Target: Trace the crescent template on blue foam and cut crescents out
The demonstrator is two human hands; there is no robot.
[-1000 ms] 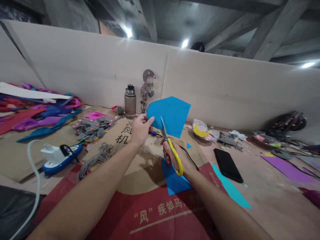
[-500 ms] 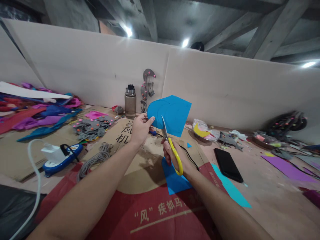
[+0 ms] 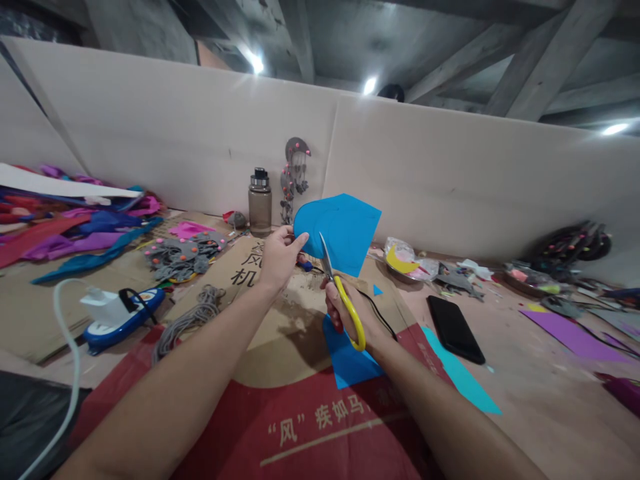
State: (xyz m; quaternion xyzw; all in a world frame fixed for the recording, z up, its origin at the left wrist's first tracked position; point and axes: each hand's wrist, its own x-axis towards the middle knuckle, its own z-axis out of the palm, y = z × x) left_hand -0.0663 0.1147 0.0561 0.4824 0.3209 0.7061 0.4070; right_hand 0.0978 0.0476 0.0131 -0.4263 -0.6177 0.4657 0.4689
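Mid-frame, our left hand (image 3: 281,258) pinches the blue sheet (image 3: 353,230), probably steadying it against scissors (image 3: 342,289) gripped in our curled right hand (image 3: 344,312).

I'd call this a craft workshop, since my feed shows raw concrete beams (image 3: 545,57) overhead, pale partition boards (image 3: 450,167), and a worktop (image 3: 555,420) scattered with coloured scraps (image 3: 103,241), dotted grey cut-outs (image 3: 185,257) and coiled cord (image 3: 187,320).

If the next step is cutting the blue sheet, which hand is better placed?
Right, most likely: the right hand holds the yellow-handled scissors, their blade overlapping the blue sheet in this view. The left hand pinches the sheet's rounded edge, so it seems better placed for steadying.
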